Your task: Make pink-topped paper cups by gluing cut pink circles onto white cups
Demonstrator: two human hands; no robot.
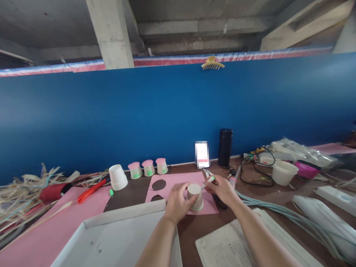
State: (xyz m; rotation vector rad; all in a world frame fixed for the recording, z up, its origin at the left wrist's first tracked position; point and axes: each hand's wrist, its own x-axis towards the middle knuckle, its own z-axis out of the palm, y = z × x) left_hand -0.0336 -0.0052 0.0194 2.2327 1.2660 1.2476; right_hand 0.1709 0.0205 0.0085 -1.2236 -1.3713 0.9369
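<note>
An upside-down paper cup (196,198) stands over pink paper, with the fingers of my left hand (179,203) wrapped around its side. Close to the cup's right side, my right hand (221,188) pinches a marker with a bright green end (211,178); its other end points at the cup, and I cannot tell whether it touches. Under the cup lies a pink paper sheet (175,183) with round holes cut out. Behind, to the left, are three upturned cups with pink tops and green marks (149,168). A small green cap (111,192) lies near a white cup stack (118,178).
A white shallow box (116,237) fills the front left. Red-handled scissors (91,191) rest on more pink paper. Bundled cables (280,207), a white tub (284,173) and a power strip (338,198) are at the right. A black flask (225,148) stands by the blue partition (139,111).
</note>
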